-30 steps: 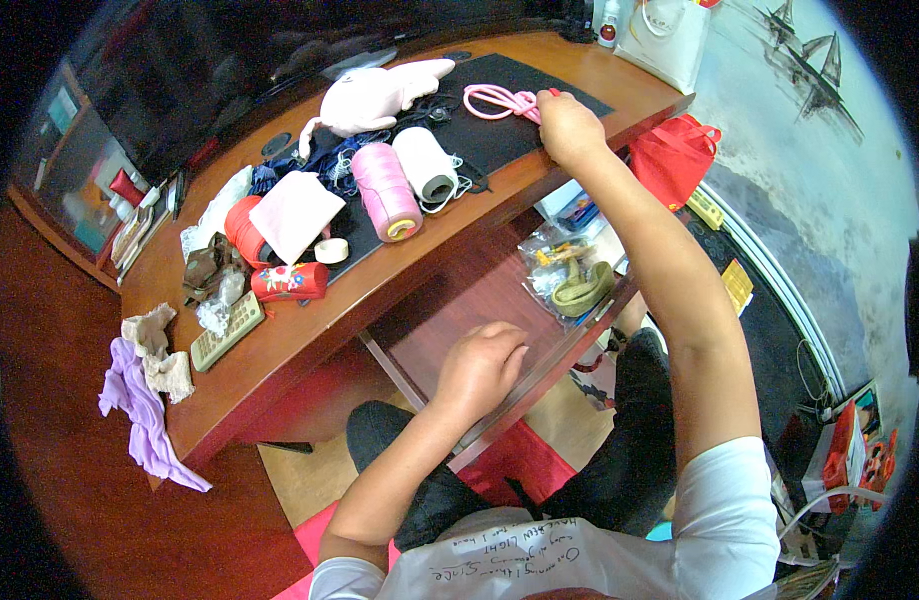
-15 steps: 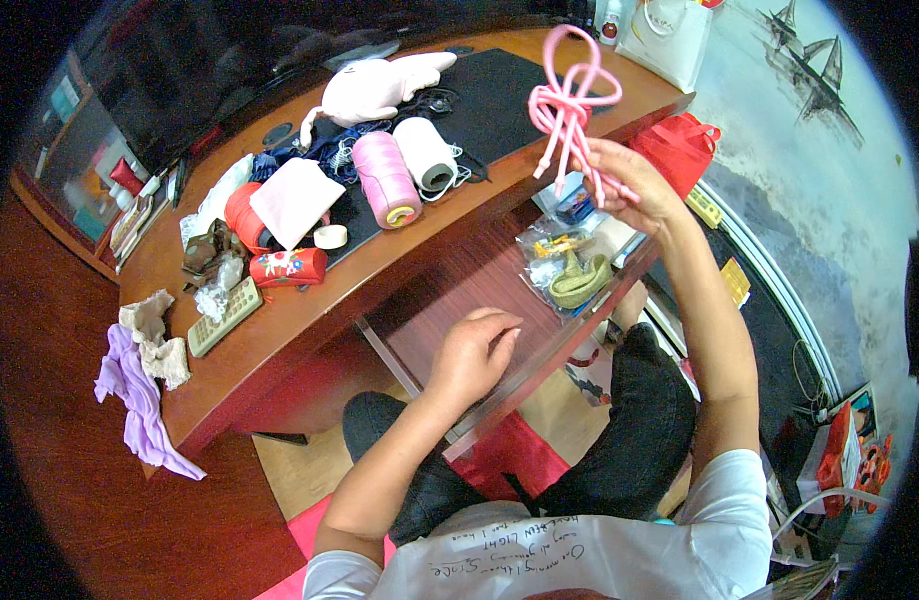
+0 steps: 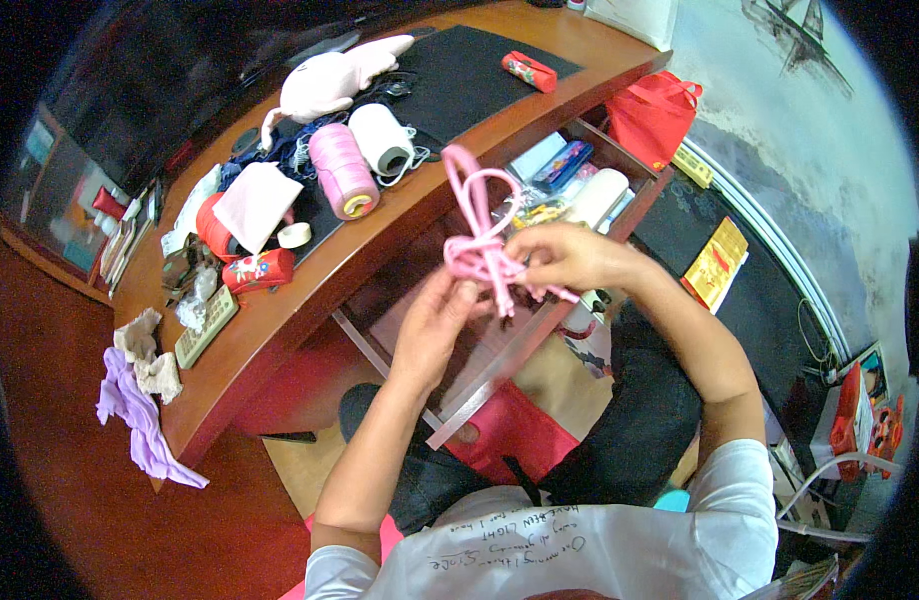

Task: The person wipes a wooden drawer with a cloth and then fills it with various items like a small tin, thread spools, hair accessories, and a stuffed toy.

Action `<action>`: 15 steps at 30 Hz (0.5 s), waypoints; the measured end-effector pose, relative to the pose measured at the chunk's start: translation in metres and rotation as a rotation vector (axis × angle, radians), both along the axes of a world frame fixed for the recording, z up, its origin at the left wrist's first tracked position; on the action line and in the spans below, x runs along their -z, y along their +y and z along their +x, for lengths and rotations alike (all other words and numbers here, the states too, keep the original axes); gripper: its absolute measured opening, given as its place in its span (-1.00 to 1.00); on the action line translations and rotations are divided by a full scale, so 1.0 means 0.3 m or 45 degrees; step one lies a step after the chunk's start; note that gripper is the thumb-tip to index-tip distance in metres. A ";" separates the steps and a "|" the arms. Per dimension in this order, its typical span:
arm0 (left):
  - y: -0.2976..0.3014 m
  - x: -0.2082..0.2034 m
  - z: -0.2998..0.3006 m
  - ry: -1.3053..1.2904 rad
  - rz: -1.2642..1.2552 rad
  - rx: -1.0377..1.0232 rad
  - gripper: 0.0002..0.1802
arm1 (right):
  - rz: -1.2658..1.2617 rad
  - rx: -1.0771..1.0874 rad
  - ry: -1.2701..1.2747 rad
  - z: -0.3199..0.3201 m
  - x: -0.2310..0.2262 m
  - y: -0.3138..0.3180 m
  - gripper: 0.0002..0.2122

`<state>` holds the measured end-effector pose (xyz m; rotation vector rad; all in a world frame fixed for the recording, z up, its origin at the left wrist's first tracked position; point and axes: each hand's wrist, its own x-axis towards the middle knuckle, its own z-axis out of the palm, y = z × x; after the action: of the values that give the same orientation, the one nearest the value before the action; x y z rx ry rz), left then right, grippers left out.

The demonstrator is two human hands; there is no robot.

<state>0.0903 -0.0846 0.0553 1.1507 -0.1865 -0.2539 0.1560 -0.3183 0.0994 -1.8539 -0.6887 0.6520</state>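
Note:
A pink cord (image 3: 477, 257) tied in a knot, with two loops standing up and loose ends hanging down, is between my hands over the open drawer (image 3: 405, 285). My right hand (image 3: 572, 256) grips it from the right side, by the ends below the knot. From the lower left, my left hand (image 3: 435, 322) has its fingers closed at the base of the knot. Some of the cord's ends are hidden behind the fingers.
On the desk (image 3: 310, 270) lie a pink thread spool (image 3: 342, 170), a white spool (image 3: 382, 140), a white plush toy (image 3: 335, 80), a calculator (image 3: 207, 328) and red floral cases (image 3: 530, 71). Pens and packets fill the drawer's far end. A red bag (image 3: 655, 118) stands at right.
My right hand has brought the pink cord down and left from above the desk edge. My left hand has risen from the drawer and taken hold of the cord. The view has shifted.

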 end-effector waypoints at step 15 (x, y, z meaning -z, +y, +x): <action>0.008 0.049 -0.001 0.387 -0.217 -0.024 -0.78 | -0.132 0.010 -0.443 0.002 0.067 0.032 -0.82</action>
<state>0.0899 -0.0823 0.0406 0.9316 0.0701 -0.3847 0.1565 -0.3086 0.0793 -2.0898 -0.8847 0.3667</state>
